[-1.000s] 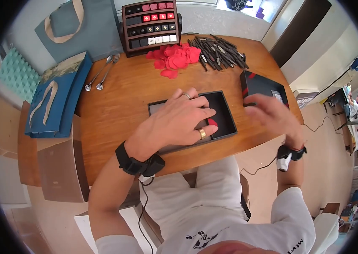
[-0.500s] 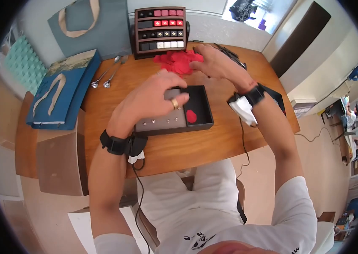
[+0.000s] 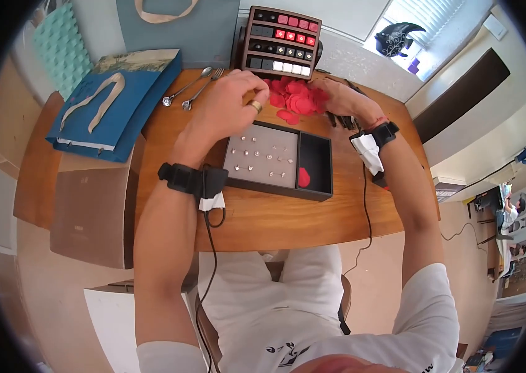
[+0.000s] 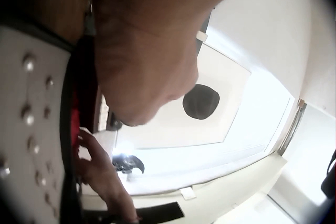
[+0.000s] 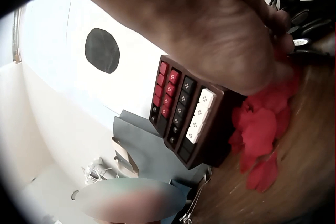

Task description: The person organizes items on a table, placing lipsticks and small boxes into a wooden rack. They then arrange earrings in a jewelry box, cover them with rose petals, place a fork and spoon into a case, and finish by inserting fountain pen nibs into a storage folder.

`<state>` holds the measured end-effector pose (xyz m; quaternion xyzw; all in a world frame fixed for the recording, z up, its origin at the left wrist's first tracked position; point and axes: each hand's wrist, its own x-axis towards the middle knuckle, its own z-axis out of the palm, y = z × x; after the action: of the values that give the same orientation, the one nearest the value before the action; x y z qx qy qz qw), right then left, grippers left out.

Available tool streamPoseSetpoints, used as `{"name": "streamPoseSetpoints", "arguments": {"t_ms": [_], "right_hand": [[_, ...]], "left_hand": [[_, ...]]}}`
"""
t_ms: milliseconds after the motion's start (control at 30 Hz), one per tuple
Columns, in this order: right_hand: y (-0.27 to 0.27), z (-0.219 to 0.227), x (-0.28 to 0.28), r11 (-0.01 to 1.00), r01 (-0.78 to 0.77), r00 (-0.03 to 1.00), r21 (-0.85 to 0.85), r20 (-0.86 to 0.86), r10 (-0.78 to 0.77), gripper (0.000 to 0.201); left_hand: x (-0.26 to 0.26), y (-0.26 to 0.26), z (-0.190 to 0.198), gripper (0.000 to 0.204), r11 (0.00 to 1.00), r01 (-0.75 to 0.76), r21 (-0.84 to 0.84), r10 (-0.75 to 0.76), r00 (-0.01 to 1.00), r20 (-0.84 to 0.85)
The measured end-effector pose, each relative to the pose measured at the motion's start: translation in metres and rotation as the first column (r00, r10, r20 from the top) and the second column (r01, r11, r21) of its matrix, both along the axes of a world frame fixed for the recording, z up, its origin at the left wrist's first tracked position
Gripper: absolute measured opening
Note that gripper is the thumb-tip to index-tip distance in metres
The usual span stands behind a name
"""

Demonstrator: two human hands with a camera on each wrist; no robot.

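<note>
My right hand (image 3: 344,99) reaches into the pile of red petals (image 3: 300,99) at the back of the table. In the right wrist view its fingertips (image 5: 283,71) touch the edge of the pile, with finger and thumb apart. The left hand (image 3: 229,102) hovers over the far left corner of a black box (image 3: 263,188), fingers curled and fingertips hidden; I cannot tell whether it holds anything. Several pearl stud earrings (image 3: 257,153) sit on the box's grey pad. One red petal (image 3: 304,177) lies in its right compartment.
Behind the petals stands a brown rack (image 3: 281,43) of coloured cubes. Dark pen-like sticks (image 3: 339,120) lie by the right hand. A spoon (image 3: 186,89) and fork (image 3: 203,89) lie back left, near a blue bag (image 3: 114,99) on a brown carton (image 3: 92,211).
The right hand has swung from the table's right side to the petal pile. My left hand has lifted off the box and moved back, uncovering the earrings. The head view has shifted.
</note>
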<state>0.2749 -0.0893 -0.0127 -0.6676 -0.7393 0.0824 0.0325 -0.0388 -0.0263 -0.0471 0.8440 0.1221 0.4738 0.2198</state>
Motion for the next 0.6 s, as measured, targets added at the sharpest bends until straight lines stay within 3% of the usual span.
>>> {"name": "streamPoseSetpoints", "arguments": {"t_ms": [167,367,433,600], "right_hand": [[-0.002,-0.006,0.003,0.996,-0.054,0.997,0.068,-0.044,0.057,0.051],[-0.009,-0.005,0.021,0.990,0.013,0.998,0.142,-0.069,-0.003,0.029],[-0.016,0.000,0.026,0.990,0.102,0.932,0.096,-0.357,-0.061,0.026],[-0.049,0.032,0.003,0.991,0.117,0.857,0.070,-0.511,-0.065,0.023]], "left_hand": [[-0.011,0.013,-0.001,0.010,0.990,-0.143,0.005,0.143,0.990,-0.007],[-0.017,0.024,-0.009,0.011,0.986,-0.148,-0.082,0.147,0.989,-0.020],[-0.019,0.027,-0.011,0.012,0.982,-0.158,-0.100,0.156,0.988,-0.019],[-0.018,0.033,-0.024,0.015,0.983,-0.167,-0.078,0.165,0.986,-0.034]]}}
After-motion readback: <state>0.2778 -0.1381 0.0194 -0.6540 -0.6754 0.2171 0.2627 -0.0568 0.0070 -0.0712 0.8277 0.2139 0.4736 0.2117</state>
